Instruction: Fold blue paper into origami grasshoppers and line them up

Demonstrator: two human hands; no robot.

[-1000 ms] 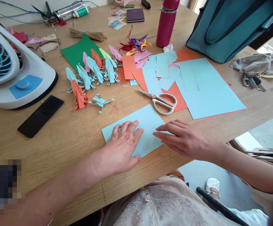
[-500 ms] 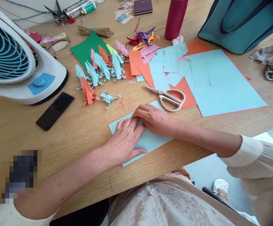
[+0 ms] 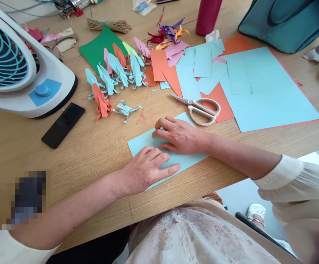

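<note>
A light blue sheet of paper (image 3: 193,160) lies flat near the table's front edge, partly covered by both hands. Over its lower left part rests my left hand (image 3: 148,168), thumb stretched out to the right and fingers loosely bent, with nothing in its grasp. My right hand (image 3: 180,135) is on the upper part of the same sheet, fingers bent and apart, also holding nothing. Just beyond the right hand, scissors (image 3: 203,112) with pale handles point to the left. A small light blue folded paper figure (image 3: 125,109) stands further left.
Several folded paper figures (image 3: 117,69) stand by a green sheet (image 3: 93,51). To the right are orange and blue papers, topped by a large blue sheet (image 3: 269,99). A phone (image 3: 63,125), a fan (image 3: 46,90), a magenta bottle (image 3: 208,16) and a teal bag (image 3: 288,25) surround them.
My hands have moved apart; they were touching over the paper. The left hand has drawn back toward the front edge, its fingers more bent. The view has shifted slightly downward.
</note>
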